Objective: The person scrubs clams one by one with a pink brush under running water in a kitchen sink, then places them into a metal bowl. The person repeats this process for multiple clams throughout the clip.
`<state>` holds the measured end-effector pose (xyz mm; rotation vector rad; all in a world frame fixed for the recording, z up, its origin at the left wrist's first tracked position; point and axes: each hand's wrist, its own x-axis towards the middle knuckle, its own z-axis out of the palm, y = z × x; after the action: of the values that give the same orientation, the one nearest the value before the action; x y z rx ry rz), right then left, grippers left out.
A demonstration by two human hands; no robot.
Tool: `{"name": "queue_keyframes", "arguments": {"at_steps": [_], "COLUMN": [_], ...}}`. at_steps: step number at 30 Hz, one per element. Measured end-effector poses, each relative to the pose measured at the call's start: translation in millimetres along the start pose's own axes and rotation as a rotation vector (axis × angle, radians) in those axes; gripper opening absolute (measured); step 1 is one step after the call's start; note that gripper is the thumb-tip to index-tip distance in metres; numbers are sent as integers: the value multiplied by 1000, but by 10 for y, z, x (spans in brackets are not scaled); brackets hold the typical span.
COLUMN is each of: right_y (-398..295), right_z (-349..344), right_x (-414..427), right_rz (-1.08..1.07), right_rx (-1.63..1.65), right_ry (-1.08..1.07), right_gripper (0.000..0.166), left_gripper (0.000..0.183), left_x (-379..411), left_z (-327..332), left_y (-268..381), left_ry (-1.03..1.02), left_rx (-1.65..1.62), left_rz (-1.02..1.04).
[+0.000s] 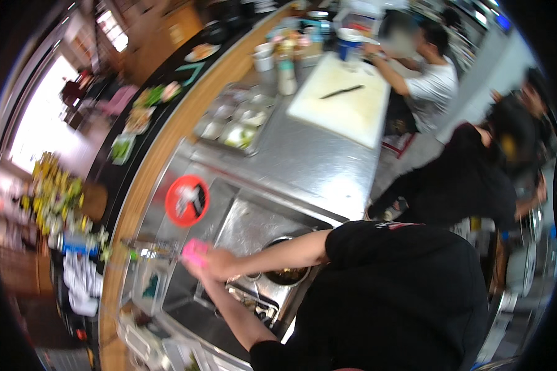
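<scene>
My left hand (194, 270) and my right hand (221, 264) are together above the sink edge, around a bright pink sponge or cloth (196, 252). Blur and overlap hide most of the fingers. A shiny, blurred metal fixture (154, 249) reaches from the wooden ledge towards the pink thing. Below and beside my forearms is the stainless steel sink (246, 222), with a round dark pan (288, 277) partly under my right forearm and a metal tray or basket of utensils (273, 308) near my left forearm. A red bowl (168, 208) with white and black items stands beyond the basin.
A white cutting board (339, 116) bears a black-handled knife (342, 91). Near it stand a condiment tray (255, 150), bottles (286, 79) and a blue-white tub (349, 44). Clear containers (149, 287) lie near the sink. Co-workers (431, 88) (459, 181) stand on the right.
</scene>
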<state>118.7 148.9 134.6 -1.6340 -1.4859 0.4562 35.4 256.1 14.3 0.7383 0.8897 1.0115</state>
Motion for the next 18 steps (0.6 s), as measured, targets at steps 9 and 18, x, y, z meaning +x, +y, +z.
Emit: {"name": "queue_keyframes", "arguments": {"at_steps": [9, 18], "right_y": [84, 19], "right_z": [-66, 13], "right_x": [-31, -114], "right_rz": [111, 18], "right_rx": [-32, -66], "right_ry": [-12, -132], "right_gripper": [51, 62], "left_gripper": [49, 48], "left_x": [-59, -145], "left_z": [142, 22], "left_y": [83, -9], "left_ry": [-144, -406], "left_rx": [-23, -444], "left_rz": [-58, -7]}}
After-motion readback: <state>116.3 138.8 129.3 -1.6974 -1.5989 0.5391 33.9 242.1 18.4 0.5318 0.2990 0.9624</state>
